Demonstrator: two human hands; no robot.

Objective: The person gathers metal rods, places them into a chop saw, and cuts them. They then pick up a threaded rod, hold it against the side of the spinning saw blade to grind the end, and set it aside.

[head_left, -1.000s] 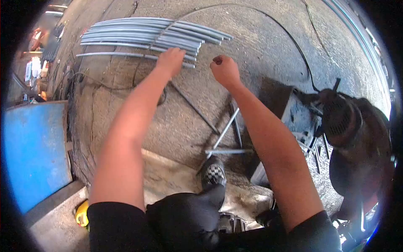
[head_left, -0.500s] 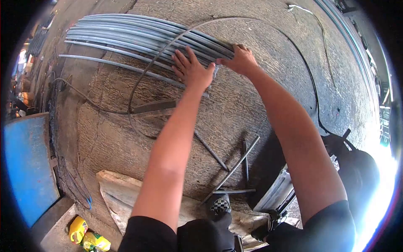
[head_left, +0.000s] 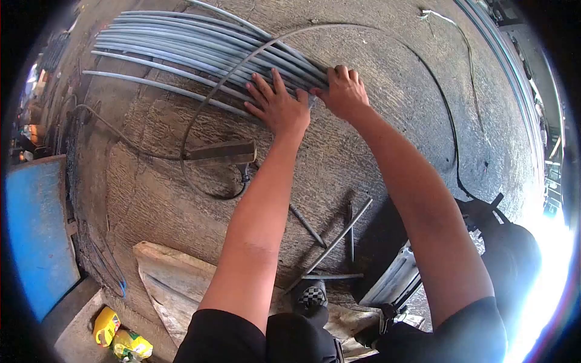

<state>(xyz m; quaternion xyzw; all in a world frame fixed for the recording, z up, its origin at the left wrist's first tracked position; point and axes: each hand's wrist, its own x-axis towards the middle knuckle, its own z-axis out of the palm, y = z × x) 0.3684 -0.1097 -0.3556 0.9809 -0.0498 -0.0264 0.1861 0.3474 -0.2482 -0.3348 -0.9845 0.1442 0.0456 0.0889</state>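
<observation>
Steel tubes (head_left: 181, 45), left hand (head_left: 279, 107) flat, right hand (head_left: 345, 91) gripping ends (open concrete (head_left: 399, 51) beyond)

Head-worn fisheye view, steeply downward, close over left hand (head_left: 279, 107) and right hand (head_left: 346, 92)

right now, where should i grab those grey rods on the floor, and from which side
Likely the ends nearest the hands, where the grey rods lie packed together; further along they fan apart. They rest flat on the concrete floor, so come from above at the tips and hook fingers under. The right hand curls over those ends; the left hand lies flat on the rods.
</observation>
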